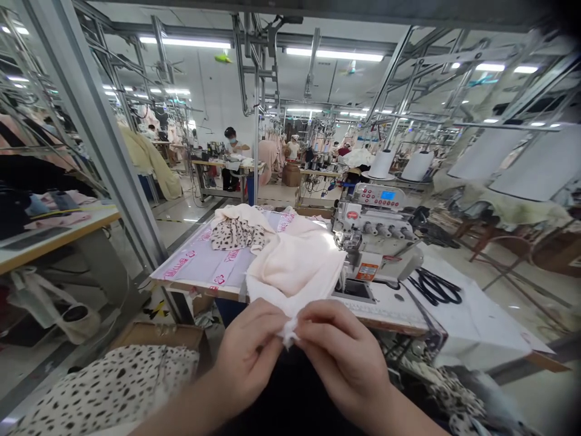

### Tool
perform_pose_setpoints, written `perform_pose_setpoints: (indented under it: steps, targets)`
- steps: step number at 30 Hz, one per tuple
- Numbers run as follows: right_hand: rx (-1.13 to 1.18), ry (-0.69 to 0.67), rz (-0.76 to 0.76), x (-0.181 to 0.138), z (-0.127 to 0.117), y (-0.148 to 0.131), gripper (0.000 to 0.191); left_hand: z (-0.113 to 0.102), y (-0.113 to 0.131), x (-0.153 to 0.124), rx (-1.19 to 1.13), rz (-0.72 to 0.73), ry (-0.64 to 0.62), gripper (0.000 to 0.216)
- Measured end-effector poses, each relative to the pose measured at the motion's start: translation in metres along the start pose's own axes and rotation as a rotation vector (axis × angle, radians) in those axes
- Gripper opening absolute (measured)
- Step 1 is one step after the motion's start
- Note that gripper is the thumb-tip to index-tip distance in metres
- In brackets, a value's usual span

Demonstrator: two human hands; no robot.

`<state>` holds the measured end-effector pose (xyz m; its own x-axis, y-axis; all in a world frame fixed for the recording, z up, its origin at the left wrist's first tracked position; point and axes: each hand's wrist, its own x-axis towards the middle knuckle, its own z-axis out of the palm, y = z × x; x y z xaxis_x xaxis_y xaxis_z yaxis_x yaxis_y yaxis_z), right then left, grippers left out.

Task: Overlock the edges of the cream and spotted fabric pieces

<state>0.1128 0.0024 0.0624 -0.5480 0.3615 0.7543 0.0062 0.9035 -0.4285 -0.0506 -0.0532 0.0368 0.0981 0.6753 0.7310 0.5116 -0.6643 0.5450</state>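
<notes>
Left hand [247,354] and right hand [342,354] pinch cream knit fabric [295,272].
The bunched fabric trails from between them onto the worktop [200,289], just left of an overlock sewing machine [374,227], beside spotted fabric [238,233].

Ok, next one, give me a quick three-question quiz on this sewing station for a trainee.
1. True or false: the left hand and the right hand are both pinching the pale pink fabric.
2. Which machine stands just right of that fabric? A) an overlock sewing machine B) a steam press C) a laptop
3. What colour are the spots on the spotted cloth lying on the table?

Key: 1 true; 2 A; 3 dark, close to black.
</notes>
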Motion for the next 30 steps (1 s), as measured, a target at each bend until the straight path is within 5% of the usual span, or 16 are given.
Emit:
perform_pose_setpoints:
  steps: [14,24,30]
  targets:
    - [0.081,0.050,0.099,0.001,-0.002,-0.005,0.013,0.008,-0.003,0.005,0.132,0.207,0.035,0.022]
    - [-0.044,-0.242,0.179,-0.004,-0.039,-0.017,0.019,0.009,0.009,0.019,0.246,0.299,-0.157,0.021]
    - [-0.177,-0.083,0.115,-0.034,-0.040,-0.007,0.021,0.022,0.013,-0.001,0.318,0.201,-0.109,0.019]
